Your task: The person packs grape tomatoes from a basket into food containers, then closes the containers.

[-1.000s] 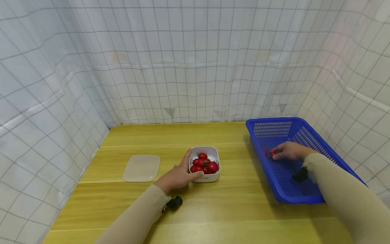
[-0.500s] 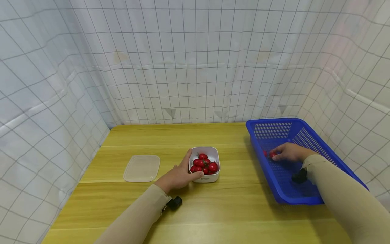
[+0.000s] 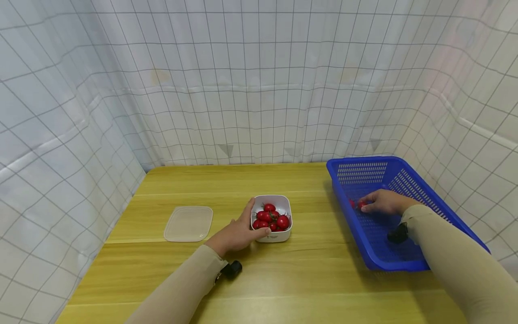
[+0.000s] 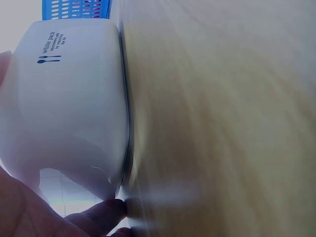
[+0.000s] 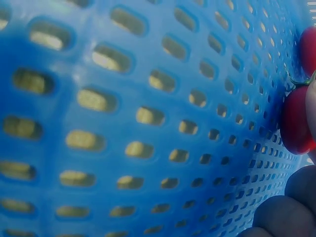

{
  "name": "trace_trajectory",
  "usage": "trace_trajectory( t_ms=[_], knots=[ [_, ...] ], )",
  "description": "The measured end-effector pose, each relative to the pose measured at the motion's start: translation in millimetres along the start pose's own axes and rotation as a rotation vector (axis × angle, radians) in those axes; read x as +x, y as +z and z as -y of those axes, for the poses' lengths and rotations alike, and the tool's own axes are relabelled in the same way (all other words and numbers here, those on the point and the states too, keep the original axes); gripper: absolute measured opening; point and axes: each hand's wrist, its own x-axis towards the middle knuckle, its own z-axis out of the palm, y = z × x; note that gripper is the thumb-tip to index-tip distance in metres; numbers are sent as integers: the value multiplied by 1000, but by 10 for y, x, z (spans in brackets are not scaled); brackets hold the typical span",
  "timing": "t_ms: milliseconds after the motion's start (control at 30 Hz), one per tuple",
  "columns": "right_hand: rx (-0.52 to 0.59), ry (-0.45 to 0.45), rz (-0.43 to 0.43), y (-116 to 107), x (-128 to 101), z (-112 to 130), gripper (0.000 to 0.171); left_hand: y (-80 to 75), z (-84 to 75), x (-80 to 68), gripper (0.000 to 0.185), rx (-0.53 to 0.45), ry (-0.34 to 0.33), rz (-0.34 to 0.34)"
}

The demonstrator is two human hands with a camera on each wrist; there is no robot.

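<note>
My left hand grips a small white square container from its left side, thumb along the front and fingers at the far left. Several red cherry tomatoes with green stems lie inside it. Printed lettering shows on the container's wall in the left wrist view. Over on the right, my right hand reaches down into a blue perforated basket and pinches a cherry tomato. Beside that one lies another cherry tomato; the right wrist view shows this neighbouring tomato too.
A translucent square lid lies flat on the wooden table, left of the container. White grid-patterned curtains enclose the table at the back and both sides. The basket's raised rim surrounds my right hand.
</note>
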Motion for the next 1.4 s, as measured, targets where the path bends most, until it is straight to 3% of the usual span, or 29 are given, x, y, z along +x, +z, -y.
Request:
trace_trajectory(
  t_ms=[500,767,1067,1233,1400],
  knots=[
    [-9,-37,15,51,47,8,49,1,39,-32,112,16,-20,7],
    [-37,-67,-33,57,27,2,42,16,45,-38,111,12,-13,5],
    [-62,-92,-58,-87,-47,49,37,21,28,-31,113,6,-20,11],
    [-94,-140,-133,-322,-119,248,34,18,33,3,113,11,-15,8],
    [-124,-171,-217,-594,-157,651,38,-11,7,12,113,14,-6,1]
  ],
)
